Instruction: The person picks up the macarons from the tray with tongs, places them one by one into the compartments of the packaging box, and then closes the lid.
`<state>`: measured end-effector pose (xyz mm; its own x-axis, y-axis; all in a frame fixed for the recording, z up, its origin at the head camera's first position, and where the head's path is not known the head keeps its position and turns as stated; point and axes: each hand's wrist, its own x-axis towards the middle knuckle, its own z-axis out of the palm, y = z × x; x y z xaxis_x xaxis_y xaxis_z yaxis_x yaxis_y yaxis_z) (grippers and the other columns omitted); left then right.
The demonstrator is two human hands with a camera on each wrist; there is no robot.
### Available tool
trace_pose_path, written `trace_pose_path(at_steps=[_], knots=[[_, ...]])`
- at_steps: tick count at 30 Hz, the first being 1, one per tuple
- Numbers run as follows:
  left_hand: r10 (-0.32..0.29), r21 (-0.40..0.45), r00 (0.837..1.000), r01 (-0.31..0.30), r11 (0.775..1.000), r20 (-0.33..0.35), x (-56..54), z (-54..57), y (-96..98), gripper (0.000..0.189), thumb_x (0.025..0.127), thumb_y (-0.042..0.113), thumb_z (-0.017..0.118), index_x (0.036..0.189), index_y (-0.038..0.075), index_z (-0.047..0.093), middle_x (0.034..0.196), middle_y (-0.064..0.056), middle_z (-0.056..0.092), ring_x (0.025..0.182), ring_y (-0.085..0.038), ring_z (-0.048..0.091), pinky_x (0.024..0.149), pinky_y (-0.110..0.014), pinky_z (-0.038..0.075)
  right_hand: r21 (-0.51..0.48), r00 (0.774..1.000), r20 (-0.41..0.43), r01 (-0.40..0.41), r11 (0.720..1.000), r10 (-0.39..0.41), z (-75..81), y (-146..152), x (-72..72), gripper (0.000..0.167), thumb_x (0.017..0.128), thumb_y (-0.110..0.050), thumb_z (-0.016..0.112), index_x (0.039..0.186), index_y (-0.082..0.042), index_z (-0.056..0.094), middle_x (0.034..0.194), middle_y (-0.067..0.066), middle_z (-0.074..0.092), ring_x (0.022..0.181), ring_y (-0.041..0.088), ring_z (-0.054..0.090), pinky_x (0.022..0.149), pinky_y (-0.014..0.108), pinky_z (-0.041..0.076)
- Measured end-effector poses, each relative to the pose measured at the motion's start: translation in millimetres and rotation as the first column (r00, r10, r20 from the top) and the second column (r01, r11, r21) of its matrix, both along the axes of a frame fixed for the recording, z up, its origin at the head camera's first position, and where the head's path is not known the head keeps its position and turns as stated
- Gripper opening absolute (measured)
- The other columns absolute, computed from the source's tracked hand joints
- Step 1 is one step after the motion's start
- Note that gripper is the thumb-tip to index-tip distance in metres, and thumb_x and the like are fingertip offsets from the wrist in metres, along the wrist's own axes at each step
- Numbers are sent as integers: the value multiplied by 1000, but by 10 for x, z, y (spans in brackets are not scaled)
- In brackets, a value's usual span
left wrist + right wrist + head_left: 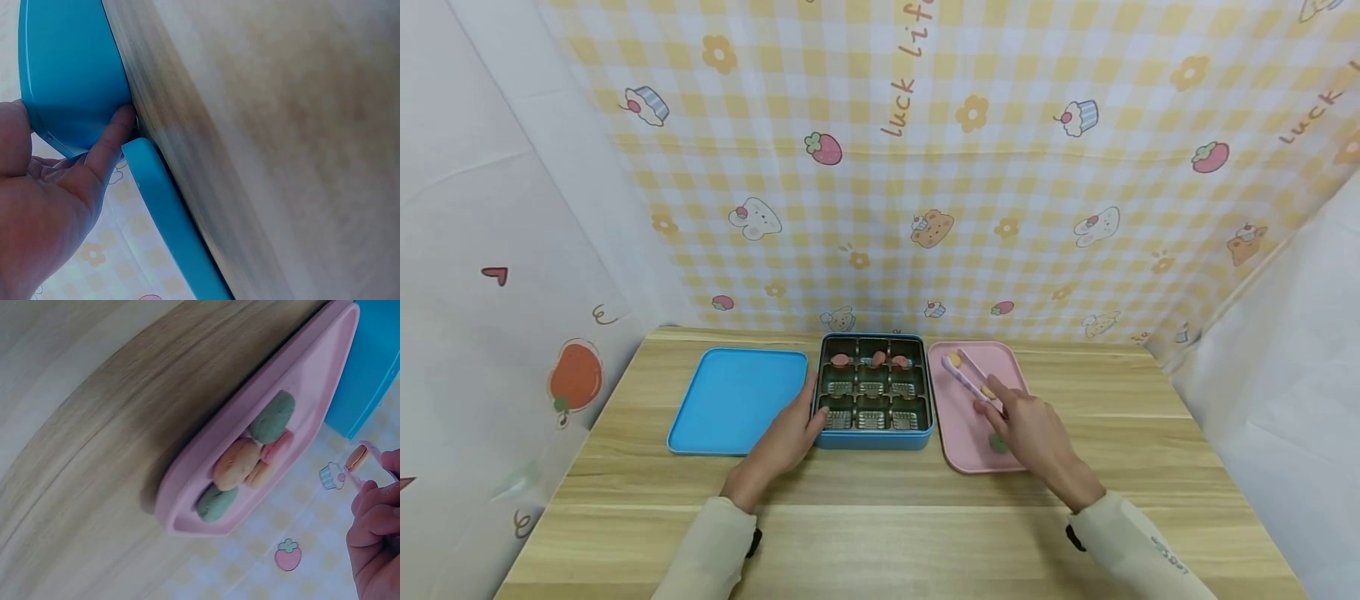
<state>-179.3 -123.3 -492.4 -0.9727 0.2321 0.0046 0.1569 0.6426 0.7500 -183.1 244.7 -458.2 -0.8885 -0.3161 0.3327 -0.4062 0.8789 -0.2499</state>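
Observation:
In the head view my left hand [790, 425] lies along the left side of a blue tin box [872, 439], thumb at its rim. The left wrist view shows its fingers extended against the box wall [75, 69]. Inside is a divided tray with pink macarons in the back row. My right hand [1028, 425] grips pale purple tongs [964, 379]; their tips pinch a yellow-orange macaron [357, 457] above the pink tray [958, 437]. Green macarons [273, 417], an orange one [237, 464] and a pink one [277, 447] lie on that tray.
A blue lid [737, 400] lies flat on the wooden table [880, 533], left of the box. The pink tray stands close at the box's right side. Behind the table hangs a checked cloth [865, 183], with white cloth at both sides.

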Motion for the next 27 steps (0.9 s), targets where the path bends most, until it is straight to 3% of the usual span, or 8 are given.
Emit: trace_pose_path(at_steps=[6,20,27], knots=[[-2,-19,1000,2,1000,5,-3,8,-2,70,105,19,48,158,-3,6,161,-27,19,145,-42,28,114,-57,31,0,1000,-5,-18,1000,18,37,-68,35,43,93,-19,69,131,0,62,61,-5,44,48,4,35,42,21,30],[-8,-13,1000,8,1000,8,-9,-7,-6,70,106,18,46,158,-2,4,161,-26,18,146,-41,26,115,-56,29,3,997,-32,-68,998,68,25,-262,129,44,89,-18,75,129,-2,65,64,-7,49,53,2,39,49,19,35],[-8,-7,1000,8,1000,-3,8,6,2,69,105,17,48,158,-2,7,161,-25,20,145,-41,28,113,-56,32,6,998,10,-64,998,63,4,-339,163,46,89,-20,76,131,-4,65,65,-6,50,51,2,39,45,18,34]])
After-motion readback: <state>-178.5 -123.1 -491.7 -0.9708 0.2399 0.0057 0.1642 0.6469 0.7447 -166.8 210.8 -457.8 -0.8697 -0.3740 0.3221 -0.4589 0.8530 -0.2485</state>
